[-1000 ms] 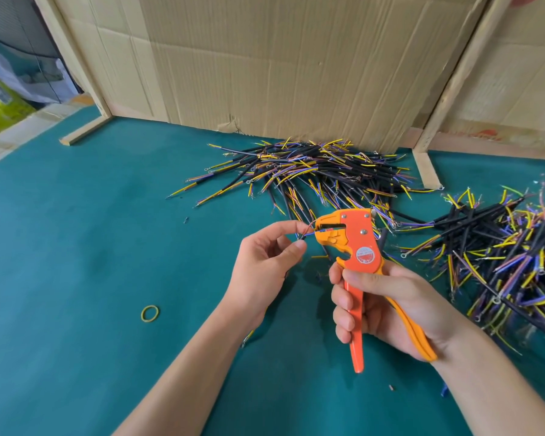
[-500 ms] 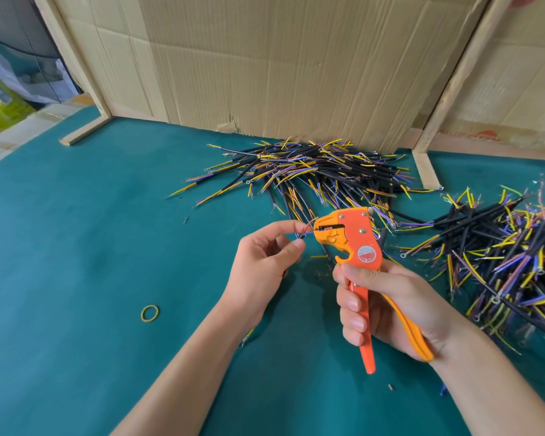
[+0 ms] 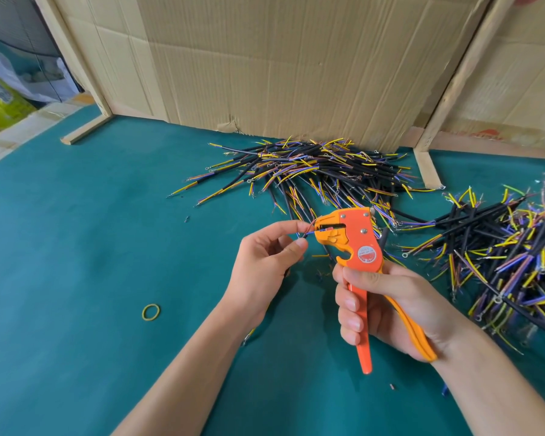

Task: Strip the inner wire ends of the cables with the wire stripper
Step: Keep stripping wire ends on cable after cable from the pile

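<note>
Cable end fed into the stripper mouth

Cable (image 3: 306, 231) is pinched between thumb and forefinger of the left hand (image 3: 266, 262), just left of the stripper (image 3: 353, 240), its thin inner wires reaching into the tool's mouth. The stripper handles are gripped in the right hand (image 3: 378, 306). A squeeze of the handles is judged to be called for next, with the cable held steady. Two cable piles (image 3: 321, 174) are seen behind the stripper and to its right
</note>
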